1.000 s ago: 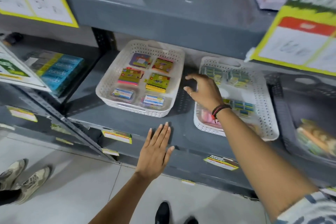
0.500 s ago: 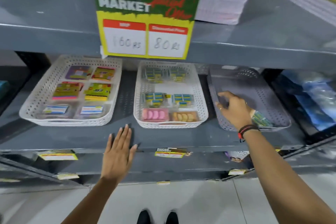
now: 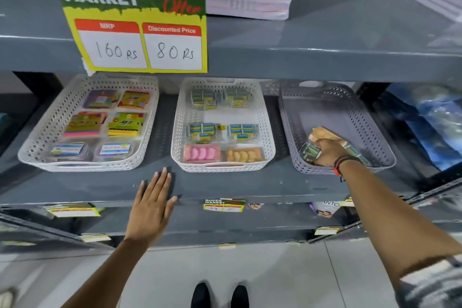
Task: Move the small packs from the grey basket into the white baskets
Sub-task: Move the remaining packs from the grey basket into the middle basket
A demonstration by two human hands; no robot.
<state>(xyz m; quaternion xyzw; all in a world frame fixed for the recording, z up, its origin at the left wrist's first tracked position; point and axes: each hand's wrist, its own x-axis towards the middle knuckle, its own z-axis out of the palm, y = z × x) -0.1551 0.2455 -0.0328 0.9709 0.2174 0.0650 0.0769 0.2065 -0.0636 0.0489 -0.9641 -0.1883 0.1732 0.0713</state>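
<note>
The grey basket (image 3: 325, 105) stands at the right of the shelf with a few small packs in its near corner. My right hand (image 3: 328, 152) reaches into that corner and closes on a green-and-blue small pack (image 3: 310, 151); an orange pack (image 3: 322, 134) lies just behind it. The middle white basket (image 3: 268, 142) holds several packs in rows. The left white basket (image 3: 37, 147) holds several colourful packs. My left hand (image 3: 152, 204) rests flat, fingers spread, on the shelf's front edge between the two white baskets.
An upper shelf (image 3: 325, 57) overhangs the baskets, and a yellow price sign (image 3: 140, 32) hangs from it over the left basket. Blue wrapped goods (image 3: 435, 122) lie right of the grey basket. Price tags line the shelf edge (image 3: 223, 205). My shoes show on the floor below.
My right hand left the middle white basket, crossed to the grey basket and went down into its near corner onto a pack. The view swung right. The left hand stayed on the shelf edge.
</note>
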